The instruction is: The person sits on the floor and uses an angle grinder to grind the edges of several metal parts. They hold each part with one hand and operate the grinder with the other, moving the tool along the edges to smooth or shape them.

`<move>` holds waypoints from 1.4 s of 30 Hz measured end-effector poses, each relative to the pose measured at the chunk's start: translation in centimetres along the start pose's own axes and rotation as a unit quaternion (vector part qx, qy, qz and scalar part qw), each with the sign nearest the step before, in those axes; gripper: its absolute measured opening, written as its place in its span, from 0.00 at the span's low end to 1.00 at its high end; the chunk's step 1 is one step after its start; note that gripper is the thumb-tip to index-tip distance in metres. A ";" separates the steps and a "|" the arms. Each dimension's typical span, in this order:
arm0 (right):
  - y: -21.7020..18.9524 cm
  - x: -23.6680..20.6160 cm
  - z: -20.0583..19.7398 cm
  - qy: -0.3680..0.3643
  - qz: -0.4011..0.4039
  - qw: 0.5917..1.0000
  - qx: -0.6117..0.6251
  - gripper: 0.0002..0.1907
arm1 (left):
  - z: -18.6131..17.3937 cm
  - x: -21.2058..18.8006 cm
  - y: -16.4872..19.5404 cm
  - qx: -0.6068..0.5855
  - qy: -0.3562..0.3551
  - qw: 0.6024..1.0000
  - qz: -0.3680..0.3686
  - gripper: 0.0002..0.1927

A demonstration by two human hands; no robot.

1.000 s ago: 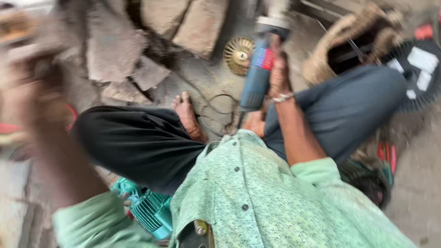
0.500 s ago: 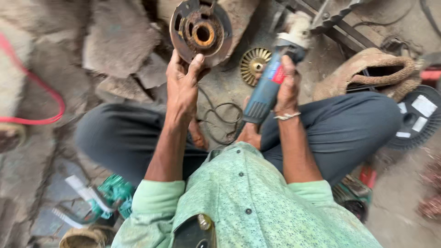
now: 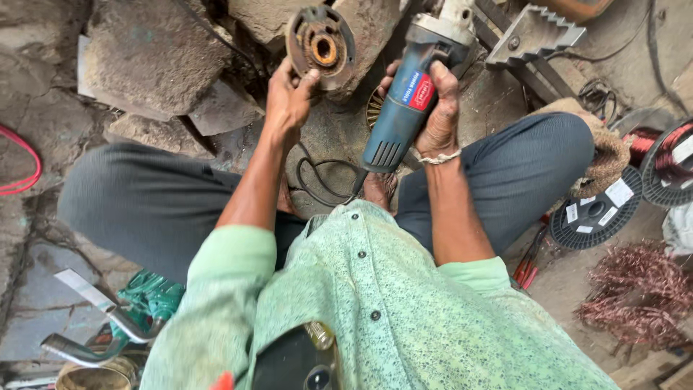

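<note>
L hand (image 3: 289, 97) grip: fingers closed on the lower rim of a rusty disc (image 3: 320, 47), thumb on its face, holding it up against a stone (image 3: 155, 54). R hand (image 3: 437, 108) grip: wrapped tight round the blue body of a grinder (image 3: 411, 94), head end pointing up-right, just beside the disc but apart from it. Grinder cord (image 3: 325, 184) loops down btw the knees, near a bare foot (image 3: 379, 191).

Outward: person sits cross-legged on the floor, wire brush wheel (image 3: 374, 108) partly hidden behind the grinder. Toothed metal bracket (image 3: 534, 32) top right. Copper wire spools (image 3: 650, 159) and a loose copper tangle (image 3: 635, 289) to the right; red pliers (image 3: 530, 260) by the knee; green motor (image 3: 148, 300) lower left.

Risks, as I judge: disc is held by fingertips only, w/ fingers close to the grinder head, so a kick or slip could hit them. Cord slack near the foot could snag. No gloves visible; bare foot is close under the tool.
</note>
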State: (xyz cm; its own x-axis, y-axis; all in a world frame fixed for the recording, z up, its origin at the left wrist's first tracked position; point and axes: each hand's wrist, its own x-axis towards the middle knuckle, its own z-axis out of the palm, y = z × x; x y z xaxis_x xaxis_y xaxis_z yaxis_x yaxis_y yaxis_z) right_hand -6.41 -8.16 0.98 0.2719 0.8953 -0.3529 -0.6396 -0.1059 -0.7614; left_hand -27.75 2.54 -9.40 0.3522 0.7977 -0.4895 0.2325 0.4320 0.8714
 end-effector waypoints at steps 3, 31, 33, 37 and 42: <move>-0.8 -1.1 -0.3 0.020 0.030 0.999 0.028 0.30 | 1.0 2.0 -2.4 0.088 -0.021 0.996 -0.016 0.22; 3.1 -6.8 -4.6 0.046 -0.046 0.997 0.045 0.39 | 11.3 -17.9 2.8 0.147 -0.124 0.973 0.131 0.47; 3.5 -6.5 -5.1 0.035 -0.061 0.997 0.032 0.41 | 11.7 -18.1 2.7 0.184 -0.122 0.972 0.076 0.49; 3.3 -6.3 -5.3 0.060 0.003 0.997 0.055 0.41 | 12.0 -17.9 2.4 0.183 -0.084 0.975 0.098 0.47; 2.2 -8.1 -4.0 -0.026 0.014 0.998 -0.050 0.40 | 11.6 -16.6 2.1 -0.010 -0.199 0.979 0.039 0.39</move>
State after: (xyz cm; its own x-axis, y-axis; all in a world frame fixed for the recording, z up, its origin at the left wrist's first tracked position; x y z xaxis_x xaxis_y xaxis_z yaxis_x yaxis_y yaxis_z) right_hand -7.13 -17.33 0.01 0.2157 0.9125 -0.3476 -0.5704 -0.1712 -0.8033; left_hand -22.62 -14.70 0.15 0.6946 0.6030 -0.3923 0.1748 0.3875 0.9052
